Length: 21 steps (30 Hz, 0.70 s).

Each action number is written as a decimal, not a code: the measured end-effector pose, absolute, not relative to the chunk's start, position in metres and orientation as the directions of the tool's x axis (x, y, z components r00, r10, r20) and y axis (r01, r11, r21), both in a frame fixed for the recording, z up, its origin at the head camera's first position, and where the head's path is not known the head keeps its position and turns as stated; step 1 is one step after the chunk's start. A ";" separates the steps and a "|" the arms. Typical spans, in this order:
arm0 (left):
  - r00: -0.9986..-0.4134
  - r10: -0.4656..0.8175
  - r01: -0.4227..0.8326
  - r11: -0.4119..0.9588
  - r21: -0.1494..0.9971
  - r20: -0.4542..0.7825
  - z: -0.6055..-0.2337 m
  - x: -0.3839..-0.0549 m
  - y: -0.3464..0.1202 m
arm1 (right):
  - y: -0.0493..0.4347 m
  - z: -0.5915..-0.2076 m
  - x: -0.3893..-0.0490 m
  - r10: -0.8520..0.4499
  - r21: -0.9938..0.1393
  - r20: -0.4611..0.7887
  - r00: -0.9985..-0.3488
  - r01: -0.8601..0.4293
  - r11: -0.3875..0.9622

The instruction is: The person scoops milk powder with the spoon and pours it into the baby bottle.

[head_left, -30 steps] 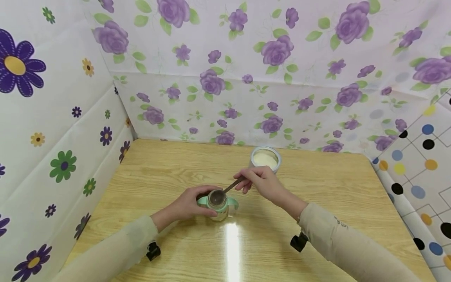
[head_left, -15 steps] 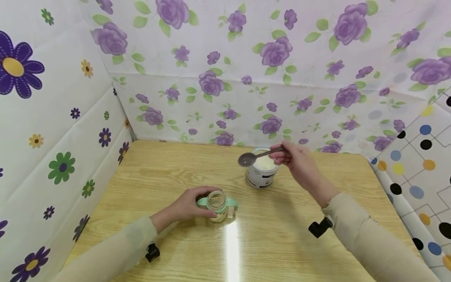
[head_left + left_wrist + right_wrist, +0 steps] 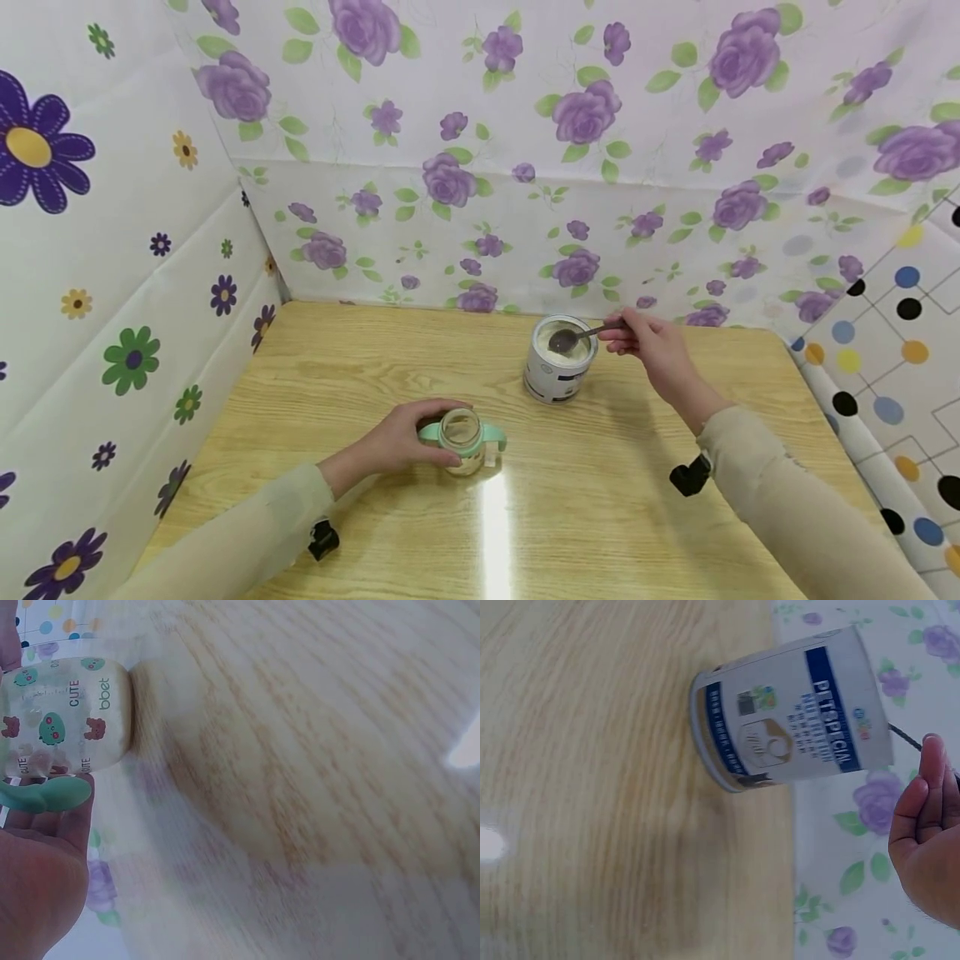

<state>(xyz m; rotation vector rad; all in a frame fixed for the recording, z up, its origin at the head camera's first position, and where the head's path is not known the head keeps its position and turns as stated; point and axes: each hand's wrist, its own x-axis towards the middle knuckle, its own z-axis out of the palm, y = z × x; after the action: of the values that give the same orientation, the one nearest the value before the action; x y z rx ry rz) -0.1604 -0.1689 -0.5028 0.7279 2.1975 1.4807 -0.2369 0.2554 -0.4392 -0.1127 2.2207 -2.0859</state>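
In the head view my left hand (image 3: 401, 437) grips a clear baby bottle (image 3: 467, 462) with mint-green handles, fingers behind it and thumb in front. The bottle stands upright on the table with its mouth uncovered. Its printed side (image 3: 64, 716), marked with small cartoon figures, shows in the left wrist view. My right hand (image 3: 648, 350) pinches the handle of a dark spoon (image 3: 564, 340). The spoon's bowl is inside the mouth of an open can (image 3: 551, 381) of pale powder. In the right wrist view the can's label (image 3: 787, 712) reads "PETSPECIAL"; the spoon's bowl is hidden there.
A wood-grain table (image 3: 360, 350) lies under everything, with a bright light reflection near the front. Floral cloth (image 3: 450, 233) hangs behind it, and patterned cloths border the left and right sides. Each sleeve carries a small black device at the wrist.
My right hand has carried the spoon from over the bottle back and right to the can, then lowered its bowl into the can. The left hand and bottle have stayed put.
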 end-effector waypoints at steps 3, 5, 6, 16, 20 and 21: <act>-0.784 0.620 0.202 0.303 0.931 -0.032 -0.502 -0.161 -0.169 | 0.254 -0.447 -0.238 -0.123 -0.997 -0.037 -0.992 0.027 0.078; -0.782 0.623 0.201 0.307 0.930 -0.037 -0.501 -0.161 -0.169 | 0.252 -0.450 -0.239 -0.127 -0.997 -0.044 -0.991 0.035 0.073; -0.782 0.622 0.197 0.315 0.928 -0.044 -0.501 -0.161 -0.169 | 0.251 -0.450 -0.239 -0.127 -0.997 -0.048 -0.991 0.040 0.067; -0.714 0.699 0.231 0.296 0.927 -0.045 -0.482 -0.182 -0.176 | 0.249 -0.455 -0.237 -0.122 -0.995 -0.061 -0.991 0.051 0.090; -0.697 0.717 0.261 0.287 0.922 -0.026 -0.461 -0.213 -0.176 | 0.249 -0.455 -0.237 -0.117 -0.995 -0.062 -0.991 0.051 0.090; -0.699 0.714 0.265 0.295 0.918 -0.028 -0.456 -0.222 -0.174 | 0.249 -0.454 -0.237 -0.116 -0.995 -0.061 -0.991 0.050 0.090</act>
<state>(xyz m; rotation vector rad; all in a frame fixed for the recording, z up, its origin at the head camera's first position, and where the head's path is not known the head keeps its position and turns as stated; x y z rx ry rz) -0.2221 -0.1741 -0.4565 0.8739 2.1338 1.3857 -0.2374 0.2492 -0.4545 -0.0670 2.2248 -2.0388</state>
